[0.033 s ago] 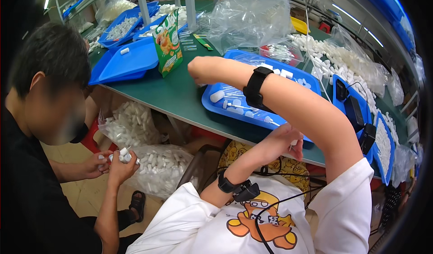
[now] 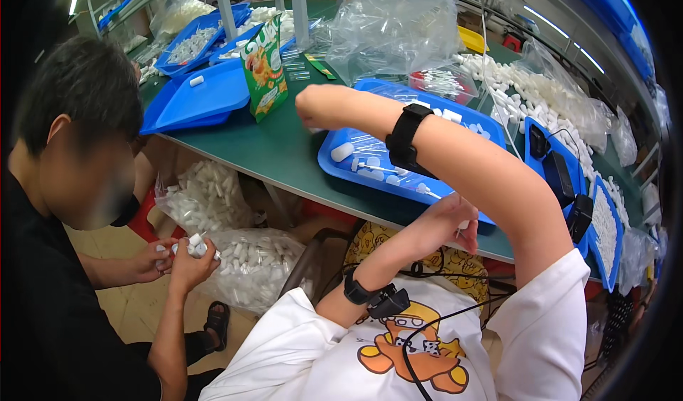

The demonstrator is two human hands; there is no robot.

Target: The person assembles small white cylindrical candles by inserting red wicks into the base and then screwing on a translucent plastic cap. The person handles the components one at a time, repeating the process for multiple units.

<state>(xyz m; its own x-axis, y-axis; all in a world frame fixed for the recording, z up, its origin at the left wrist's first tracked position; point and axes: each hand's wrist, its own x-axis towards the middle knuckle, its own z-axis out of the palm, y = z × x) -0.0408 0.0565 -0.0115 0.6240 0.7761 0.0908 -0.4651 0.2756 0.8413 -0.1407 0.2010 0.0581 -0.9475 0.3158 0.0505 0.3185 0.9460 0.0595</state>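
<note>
Head view: hardly anything has changed; the right hand (image 2: 311, 109) has shifted very slightly over the green surface (image 2: 245, 145), beside the left end of the blue tray (image 2: 324, 160), so the work in hand looks essentially unaltered. Its fingers are turned away, so I cannot tell their opening or hold. The left hand (image 2: 455, 219), at the surface's front edge, keeps its fingers curled closely around a small white piece (image 2: 463, 225).

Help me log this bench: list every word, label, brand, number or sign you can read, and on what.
Green packet: large printed lettering, not copied here.
White shirt: tiny marks beside the cartoon, too small to read.
Blue tray: no readable text.
</note>
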